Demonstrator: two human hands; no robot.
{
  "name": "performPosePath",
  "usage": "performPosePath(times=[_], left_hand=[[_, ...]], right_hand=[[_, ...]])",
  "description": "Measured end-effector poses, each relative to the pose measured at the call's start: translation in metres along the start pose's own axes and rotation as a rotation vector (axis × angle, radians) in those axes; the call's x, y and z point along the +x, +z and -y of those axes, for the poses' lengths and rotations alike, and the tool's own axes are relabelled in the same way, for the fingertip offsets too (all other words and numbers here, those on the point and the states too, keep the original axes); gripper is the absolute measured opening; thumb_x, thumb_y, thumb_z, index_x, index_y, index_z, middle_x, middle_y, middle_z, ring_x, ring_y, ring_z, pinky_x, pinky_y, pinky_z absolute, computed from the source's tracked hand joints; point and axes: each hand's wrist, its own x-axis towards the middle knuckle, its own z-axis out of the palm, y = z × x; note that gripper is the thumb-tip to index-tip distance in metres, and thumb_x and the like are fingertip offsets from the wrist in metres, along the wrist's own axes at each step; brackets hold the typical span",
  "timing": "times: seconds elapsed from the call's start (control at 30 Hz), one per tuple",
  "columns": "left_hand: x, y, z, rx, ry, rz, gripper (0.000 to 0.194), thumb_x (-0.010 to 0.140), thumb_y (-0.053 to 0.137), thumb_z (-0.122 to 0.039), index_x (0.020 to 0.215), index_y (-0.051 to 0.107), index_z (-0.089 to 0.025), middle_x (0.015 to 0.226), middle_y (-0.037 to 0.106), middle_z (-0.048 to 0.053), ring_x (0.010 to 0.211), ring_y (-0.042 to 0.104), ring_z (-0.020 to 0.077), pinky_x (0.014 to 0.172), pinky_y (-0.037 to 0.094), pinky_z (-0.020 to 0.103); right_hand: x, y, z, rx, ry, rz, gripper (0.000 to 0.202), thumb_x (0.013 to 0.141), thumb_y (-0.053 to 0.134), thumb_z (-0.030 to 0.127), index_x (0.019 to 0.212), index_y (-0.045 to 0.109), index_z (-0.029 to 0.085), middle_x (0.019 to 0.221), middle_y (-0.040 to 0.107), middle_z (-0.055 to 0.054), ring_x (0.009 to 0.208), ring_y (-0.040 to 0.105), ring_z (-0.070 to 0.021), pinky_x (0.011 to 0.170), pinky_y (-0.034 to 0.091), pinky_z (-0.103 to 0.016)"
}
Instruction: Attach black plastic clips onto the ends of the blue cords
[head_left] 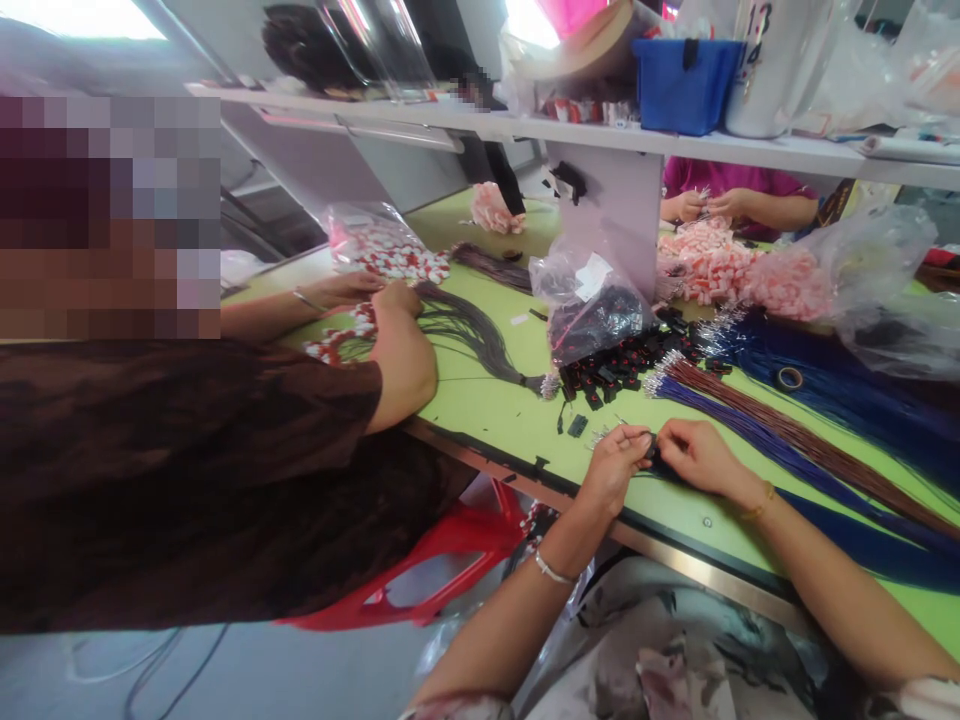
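My left hand (615,465) is closed on a small black connector (651,450) near the table's front edge. Close beside it on the right, my right hand (696,458) has its fingers pinched at the same connector; their tips are partly hidden. A pile of black connectors (611,372) lies beyond my hands, with one loose black piece (577,426) nearer. Bundles of blue wires (750,425) and brown wires (795,440) run off to the right, their metal-tipped ends by the pile. Dark blue wires (832,530) pass beneath my right forearm.
A person in dark clothes (225,460) works at the left by grey wires (480,335). Across the table another person's hands (712,205) are near pink connectors (750,270). A shelf (525,128) with a blue bin (684,90) spans above. A tape roll (790,378) lies right.
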Motion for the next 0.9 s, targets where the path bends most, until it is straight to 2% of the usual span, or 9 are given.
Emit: performPosePath(times=[0.07,0.13,0.2,0.3,0.37,0.47,0.53,0.73,0.9], left_hand=[[0.003,0.0,-0.003,-0.035,0.021,0.0,0.034,0.056,0.082,-0.026,0.081,0.063,-0.013,0.07,0.064,0.001,0.06,0.058,0.0081,0.058,0.046,0.019],[0.006,0.001,-0.005,-0.06,0.032,0.005,0.034,0.057,0.082,-0.025,0.082,0.064,-0.013,0.073,0.065,0.002,0.063,0.058,0.0084,0.059,0.047,0.019],[0.008,0.001,-0.004,-0.062,0.032,0.008,0.033,0.057,0.082,-0.025,0.083,0.064,-0.013,0.074,0.066,0.002,0.064,0.059,0.0087,0.06,0.047,0.019],[0.01,0.001,-0.002,-0.051,0.035,0.011,0.034,0.058,0.081,-0.026,0.084,0.065,-0.012,0.074,0.066,0.003,0.064,0.059,0.0092,0.062,0.047,0.02],[0.009,0.001,0.0,-0.049,0.036,0.012,0.034,0.058,0.081,-0.027,0.084,0.065,-0.012,0.073,0.066,0.003,0.063,0.058,0.0091,0.062,0.047,0.021],[0.008,0.0,0.001,-0.053,0.032,0.01,0.035,0.058,0.081,-0.029,0.084,0.065,-0.012,0.074,0.066,0.004,0.064,0.058,0.0097,0.062,0.046,0.021],[0.008,0.0,0.002,-0.057,0.029,0.01,0.036,0.058,0.081,-0.03,0.084,0.064,-0.012,0.075,0.066,0.005,0.065,0.059,0.0103,0.062,0.046,0.021],[0.007,0.002,0.001,-0.114,0.061,0.021,0.034,0.061,0.08,-0.027,0.087,0.062,-0.014,0.076,0.063,0.002,0.065,0.057,0.0092,0.063,0.045,0.021],[0.01,0.002,0.004,-0.204,0.041,0.061,0.031,0.063,0.078,-0.024,0.087,0.062,-0.014,0.079,0.061,0.002,0.066,0.055,0.0085,0.063,0.044,0.021]], right_hand=[[0.014,-0.015,-0.017,-0.067,0.035,-0.136,0.018,0.086,0.044,0.022,0.083,0.061,0.017,0.076,0.062,-0.004,0.067,0.051,-0.0139,0.062,0.036,-0.024],[0.026,-0.026,-0.037,-0.273,0.133,-0.232,0.014,0.082,0.051,0.023,0.087,0.063,0.016,0.084,0.061,-0.008,0.074,0.052,-0.0173,0.064,0.035,-0.026],[0.033,-0.03,-0.055,-0.377,0.191,-0.178,0.01,0.079,0.054,0.022,0.082,0.063,0.017,0.082,0.06,-0.008,0.073,0.051,-0.0178,0.063,0.033,-0.027],[0.031,-0.026,-0.071,-0.343,0.14,-0.077,0.012,0.082,0.049,0.02,0.076,0.059,0.018,0.076,0.058,-0.005,0.07,0.05,-0.0163,0.064,0.033,-0.026],[0.026,-0.022,-0.073,-0.329,0.098,-0.116,0.013,0.083,0.046,0.02,0.076,0.057,0.018,0.077,0.058,-0.005,0.071,0.05,-0.0162,0.065,0.033,-0.026],[0.024,-0.02,-0.064,-0.356,0.093,-0.207,0.013,0.084,0.044,0.022,0.08,0.055,0.017,0.075,0.058,-0.005,0.068,0.048,-0.0164,0.063,0.032,-0.027],[0.028,-0.021,-0.053,-0.319,0.092,-0.202,0.012,0.083,0.045,0.023,0.08,0.055,0.017,0.072,0.057,-0.004,0.063,0.047,-0.0151,0.061,0.032,-0.026],[0.048,-0.018,-0.014,0.001,-0.01,-0.145,0.013,0.08,0.047,0.022,0.074,0.057,0.017,0.067,0.057,0.0,0.058,0.046,-0.011,0.057,0.033,-0.022],[0.035,-0.014,0.0,0.25,0.081,-0.132,0.015,0.078,0.05,0.025,0.07,0.058,0.015,0.061,0.052,0.002,0.055,0.042,-0.0089,0.052,0.033,-0.02]])
